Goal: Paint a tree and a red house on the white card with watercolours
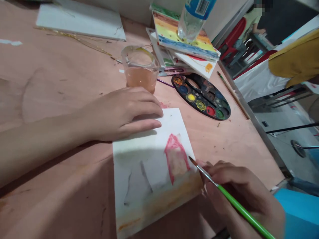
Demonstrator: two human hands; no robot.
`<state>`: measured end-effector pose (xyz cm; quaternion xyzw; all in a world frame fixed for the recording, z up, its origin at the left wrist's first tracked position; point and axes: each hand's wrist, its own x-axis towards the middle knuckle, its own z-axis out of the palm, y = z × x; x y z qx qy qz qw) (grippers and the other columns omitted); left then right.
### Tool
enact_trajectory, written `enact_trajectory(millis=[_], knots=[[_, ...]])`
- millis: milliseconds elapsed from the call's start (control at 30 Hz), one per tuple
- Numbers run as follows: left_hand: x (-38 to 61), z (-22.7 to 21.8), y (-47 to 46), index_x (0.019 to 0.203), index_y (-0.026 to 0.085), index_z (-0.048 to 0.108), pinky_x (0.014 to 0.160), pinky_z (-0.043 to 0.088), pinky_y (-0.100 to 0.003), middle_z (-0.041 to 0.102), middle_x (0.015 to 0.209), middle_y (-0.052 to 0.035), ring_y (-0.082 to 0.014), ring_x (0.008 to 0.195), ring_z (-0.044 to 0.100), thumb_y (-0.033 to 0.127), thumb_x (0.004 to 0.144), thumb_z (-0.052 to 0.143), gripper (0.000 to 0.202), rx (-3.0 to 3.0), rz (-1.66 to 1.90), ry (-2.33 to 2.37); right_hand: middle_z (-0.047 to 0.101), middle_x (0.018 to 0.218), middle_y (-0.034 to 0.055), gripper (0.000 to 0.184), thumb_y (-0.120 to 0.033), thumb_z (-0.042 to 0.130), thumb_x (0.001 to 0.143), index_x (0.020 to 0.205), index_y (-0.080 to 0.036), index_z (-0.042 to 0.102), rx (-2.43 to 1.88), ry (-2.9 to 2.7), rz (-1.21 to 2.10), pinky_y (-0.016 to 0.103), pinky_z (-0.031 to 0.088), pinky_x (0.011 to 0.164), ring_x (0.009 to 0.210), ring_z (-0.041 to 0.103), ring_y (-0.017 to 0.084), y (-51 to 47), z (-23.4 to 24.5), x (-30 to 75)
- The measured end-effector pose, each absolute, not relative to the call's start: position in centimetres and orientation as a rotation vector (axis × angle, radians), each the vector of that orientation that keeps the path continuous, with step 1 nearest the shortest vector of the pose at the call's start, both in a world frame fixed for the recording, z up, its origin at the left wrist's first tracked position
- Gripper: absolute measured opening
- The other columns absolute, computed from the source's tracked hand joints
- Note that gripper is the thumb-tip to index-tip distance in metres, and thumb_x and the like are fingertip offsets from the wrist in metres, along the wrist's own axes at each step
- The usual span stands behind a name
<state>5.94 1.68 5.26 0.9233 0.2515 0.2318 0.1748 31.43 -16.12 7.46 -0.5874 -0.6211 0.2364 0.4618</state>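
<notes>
A white painting board lies on the table in front of me, with a pink house outline, two grey strokes and a brownish band along its near edge. Across the board's far left corner rests my left hand, palm down, fingers stretched out and holding nothing. My right hand grips a green-handled paintbrush near its metal collar. The brush tip hovers around the board's right edge, beside the pink outline; whether it touches cannot be seen. Just beyond my left hand stands a plastic cup of cloudy orange-brown water.
A black paint palette with several colours sits at the right. Behind it, a bottle stands on a stack of painted canvases. A brush lies by the table's right edge. A white board is at the back left. People are beyond.
</notes>
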Motion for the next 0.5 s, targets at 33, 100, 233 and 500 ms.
enact_trajectory(millis=[33, 100, 233, 500], knots=[[6.0, 5.3, 1.6, 0.112, 0.030, 0.079, 0.109, 0.055, -0.049, 0.080, 0.119, -0.0026, -0.0310, 0.114, 0.073, 0.052, 0.105, 0.051, 0.037, 2.603, 0.666, 0.727, 0.071, 0.068, -0.0074, 0.016, -0.012, 0.074, 0.081, 0.080, -0.027, 0.070, -1.423, -1.541, 0.535, 0.016, 0.065, 0.070, 0.065, 0.074, 0.011, -16.1, 7.2, 31.1], [6.1, 5.4, 1.5, 0.109, 0.032, 0.080, 0.108, 0.057, -0.049, 0.080, 0.118, 0.0001, -0.0308, 0.113, 0.074, 0.054, 0.103, 0.050, 0.039, 2.589, 0.666, 0.762, 0.064, 0.064, -0.0075, 0.017, -0.010, 0.071, 0.079, 0.076, -0.027, 0.066, -1.371, -1.478, 0.418, 0.025, 0.068, 0.085, 0.059, 0.067, 0.011, -16.3, 6.4, 30.8], [6.1, 5.6, 1.6, 0.110, 0.028, 0.080, 0.100, 0.060, -0.046, 0.080, 0.116, 0.0003, -0.0288, 0.111, 0.075, 0.054, 0.107, 0.043, 0.046, 2.666, 0.666, 0.748, 0.068, 0.069, -0.0062, 0.026, -0.002, 0.064, 0.081, 0.080, -0.027, 0.058, -1.249, -1.757, 0.409, 0.040, 0.070, 0.100, 0.056, 0.069, 0.012, -16.1, 5.6, 32.4], [5.8, 5.5, 1.8, 0.114, 0.018, 0.076, 0.088, 0.059, -0.040, 0.081, 0.117, -0.0085, -0.0256, 0.105, 0.075, 0.043, 0.114, 0.041, 0.043, 2.866, 0.756, 0.587, 0.083, 0.084, 0.0013, 0.037, 0.002, 0.068, 0.077, 0.100, -0.027, 0.061, -1.057, -2.356, 0.342, 0.028, 0.060, 0.111, 0.097, 0.086, 0.019, -15.1, 6.8, 36.0]])
